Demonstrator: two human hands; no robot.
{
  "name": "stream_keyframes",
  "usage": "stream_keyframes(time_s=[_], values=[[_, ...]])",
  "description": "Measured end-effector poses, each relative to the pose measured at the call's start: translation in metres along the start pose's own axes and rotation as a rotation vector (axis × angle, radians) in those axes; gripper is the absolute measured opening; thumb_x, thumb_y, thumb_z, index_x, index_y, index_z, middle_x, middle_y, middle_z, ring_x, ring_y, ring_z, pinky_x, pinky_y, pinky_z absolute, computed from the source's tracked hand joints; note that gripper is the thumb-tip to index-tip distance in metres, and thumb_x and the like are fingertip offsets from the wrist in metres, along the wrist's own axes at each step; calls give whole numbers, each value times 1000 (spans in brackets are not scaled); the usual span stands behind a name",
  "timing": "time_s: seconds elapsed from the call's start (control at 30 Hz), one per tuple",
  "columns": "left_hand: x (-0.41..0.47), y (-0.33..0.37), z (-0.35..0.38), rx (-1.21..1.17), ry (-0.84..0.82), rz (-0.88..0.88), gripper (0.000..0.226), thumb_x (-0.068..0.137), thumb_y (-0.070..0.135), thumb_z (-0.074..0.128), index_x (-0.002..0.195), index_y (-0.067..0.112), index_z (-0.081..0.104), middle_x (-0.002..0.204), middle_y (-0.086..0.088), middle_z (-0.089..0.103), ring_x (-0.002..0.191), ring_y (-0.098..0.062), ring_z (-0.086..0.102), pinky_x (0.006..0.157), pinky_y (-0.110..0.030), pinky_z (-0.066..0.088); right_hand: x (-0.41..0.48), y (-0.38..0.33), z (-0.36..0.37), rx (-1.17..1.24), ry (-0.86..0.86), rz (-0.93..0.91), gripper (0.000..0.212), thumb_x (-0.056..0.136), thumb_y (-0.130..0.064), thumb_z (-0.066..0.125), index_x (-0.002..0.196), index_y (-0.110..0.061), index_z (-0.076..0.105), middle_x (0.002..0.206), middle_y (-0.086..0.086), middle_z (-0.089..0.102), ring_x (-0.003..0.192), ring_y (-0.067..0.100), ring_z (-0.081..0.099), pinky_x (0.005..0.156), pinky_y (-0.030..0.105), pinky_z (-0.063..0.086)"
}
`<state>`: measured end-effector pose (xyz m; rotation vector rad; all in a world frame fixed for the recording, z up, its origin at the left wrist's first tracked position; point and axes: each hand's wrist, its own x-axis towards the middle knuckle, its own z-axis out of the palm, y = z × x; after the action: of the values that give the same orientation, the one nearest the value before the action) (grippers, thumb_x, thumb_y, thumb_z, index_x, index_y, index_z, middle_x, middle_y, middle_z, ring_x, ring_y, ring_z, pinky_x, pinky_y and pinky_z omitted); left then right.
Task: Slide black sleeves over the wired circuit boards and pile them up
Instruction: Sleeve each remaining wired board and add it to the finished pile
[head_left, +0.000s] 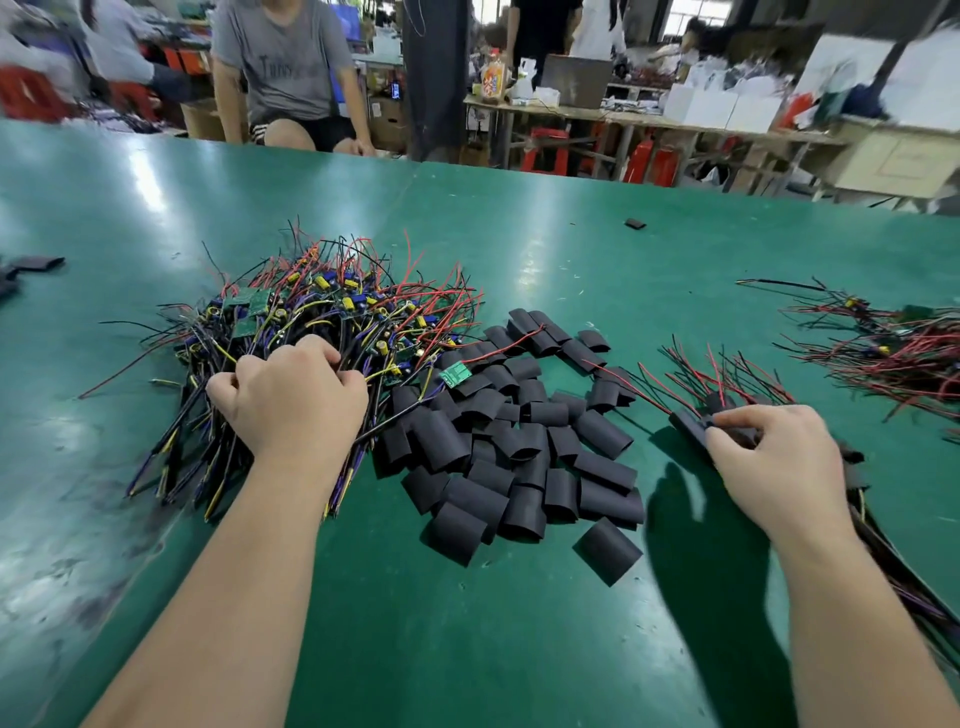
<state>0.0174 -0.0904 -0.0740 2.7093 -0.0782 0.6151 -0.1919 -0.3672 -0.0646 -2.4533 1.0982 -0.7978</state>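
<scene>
A big tangle of bare wired circuit boards (332, 312) lies at the left of the green table (571, 249). My left hand (293, 397) rests on its near edge, fingers curled into the wires. A heap of short black sleeves (514, 441) fills the middle. On the right lies a pile of sleeved boards (727, 395) with red and black wires fanning away. My right hand (774, 462) presses on that pile, thumb and fingers closed on a sleeved board (691, 423) at its near left end.
Another bundle of wired boards (893, 348) lies at the far right. Loose black sleeves (36, 262) sit at the left edge and one (635, 224) farther back. A seated person (291, 78) is beyond the table's far edge, with cluttered benches behind.
</scene>
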Motion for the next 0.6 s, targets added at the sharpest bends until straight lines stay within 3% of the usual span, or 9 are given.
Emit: stream_keyframes(time_s=[0.13,0.2,0.33,0.4,0.5,0.6], values=[[5,2,-2,24,-49,8,17,83,29,57,93,27,70,79,0,66,82,-28,56,84,-39,27,-4,-5,1,-19,-21,31,17,82,-18,65,96,-17,74,109,15,60,109,29,52,94,39,43],[9,4,-4,62,-104,11,16,86,29,54,89,24,69,73,2,65,69,-25,53,78,-37,25,-6,-9,1,-6,-7,30,16,83,-18,64,97,-17,73,109,14,58,109,30,51,95,43,42],[17,7,-12,163,-249,41,16,89,25,51,81,16,62,68,-1,59,64,-24,51,77,-37,23,-12,-16,1,36,-15,-5,14,84,-16,64,95,-18,72,105,11,57,105,27,51,94,46,42],[22,11,-16,178,-275,72,18,88,28,53,84,11,53,80,-5,62,75,-26,57,85,-40,29,-14,-20,2,62,-17,-15,15,83,-14,63,95,-18,72,105,11,56,103,27,52,94,47,43],[30,23,-15,202,-187,117,45,85,44,58,116,12,51,120,-15,55,113,-34,51,96,-43,33,-17,-25,4,89,-40,-33,16,82,-12,63,95,-16,72,106,10,56,101,27,54,93,47,43],[41,28,-11,158,-112,96,46,88,33,56,127,11,45,131,-19,45,121,-37,40,99,-45,32,-19,-27,6,91,-61,-45,16,83,-12,63,97,-17,71,106,8,54,98,24,52,94,45,42]])
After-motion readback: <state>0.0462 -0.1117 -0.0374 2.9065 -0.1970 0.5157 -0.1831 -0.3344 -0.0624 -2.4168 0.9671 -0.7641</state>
